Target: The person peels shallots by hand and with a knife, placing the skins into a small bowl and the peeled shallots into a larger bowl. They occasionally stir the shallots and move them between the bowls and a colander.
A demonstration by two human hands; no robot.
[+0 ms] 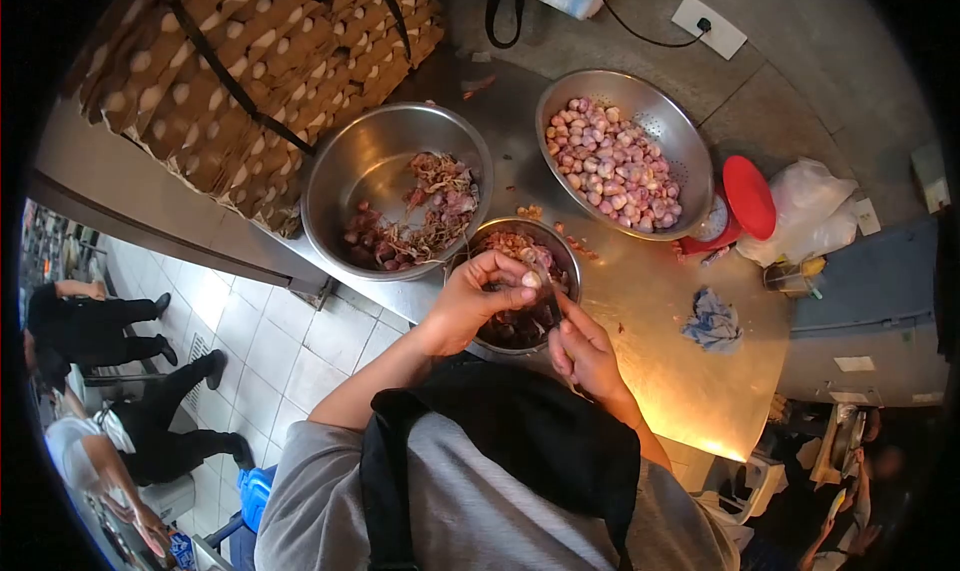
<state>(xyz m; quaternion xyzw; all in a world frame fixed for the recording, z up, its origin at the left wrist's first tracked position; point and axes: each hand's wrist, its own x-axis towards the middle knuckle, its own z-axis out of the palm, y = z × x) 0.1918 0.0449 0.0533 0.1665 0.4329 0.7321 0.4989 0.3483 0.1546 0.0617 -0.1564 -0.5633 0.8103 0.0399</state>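
A small shallot [531, 280] sits pinched between the thumb and curled fingers of the left hand [480, 296], held just above a small steel bowl [565, 254] of unpeeled shallots. The right hand [582, 349] is closed in a fist around a small knife [545, 273], whose blade touches the shallot. Three steel vessels stand on the steel table [650, 311]: the small bowl, one large bowl [345, 176] of peelings, and one colander [650, 106] of peeled shallots. One red kitchen scale [745, 199] stands beside the colander, and one blue rag [712, 321] lies nearby.
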